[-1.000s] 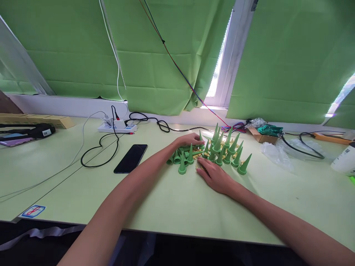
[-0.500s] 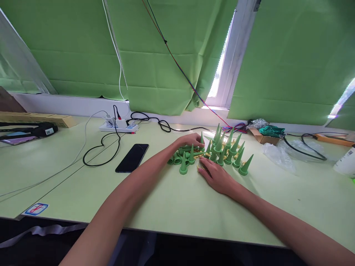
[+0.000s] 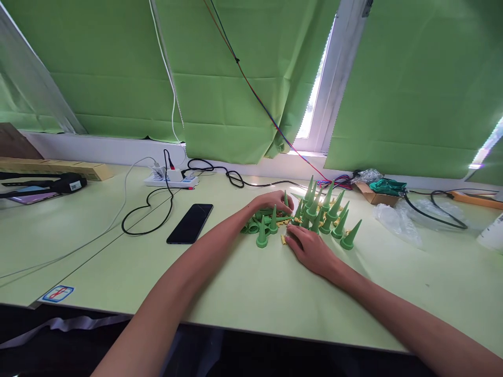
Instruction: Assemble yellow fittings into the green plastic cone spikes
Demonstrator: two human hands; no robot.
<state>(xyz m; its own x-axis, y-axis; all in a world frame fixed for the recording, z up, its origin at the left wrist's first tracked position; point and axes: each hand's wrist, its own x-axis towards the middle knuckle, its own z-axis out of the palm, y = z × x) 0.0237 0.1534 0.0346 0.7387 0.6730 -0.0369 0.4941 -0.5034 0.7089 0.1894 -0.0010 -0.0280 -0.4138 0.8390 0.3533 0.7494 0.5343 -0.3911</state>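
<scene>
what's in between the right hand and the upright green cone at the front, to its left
A small yellow piece lies between the right hand and the green cone, right by the fingertips; whether they touch it is hard to tell. Nothing else visible stands between them.

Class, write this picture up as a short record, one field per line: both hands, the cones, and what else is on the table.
Left hand: at an upright green cone; grip unclear
Right hand: beside a small yellow piece
Standing cones: most beyond the right hand
Lying cones: beside the left wrist
Phone: dark screen, left of both hands
Power strip: rear left, plugs inserted
Table: pale green
</scene>
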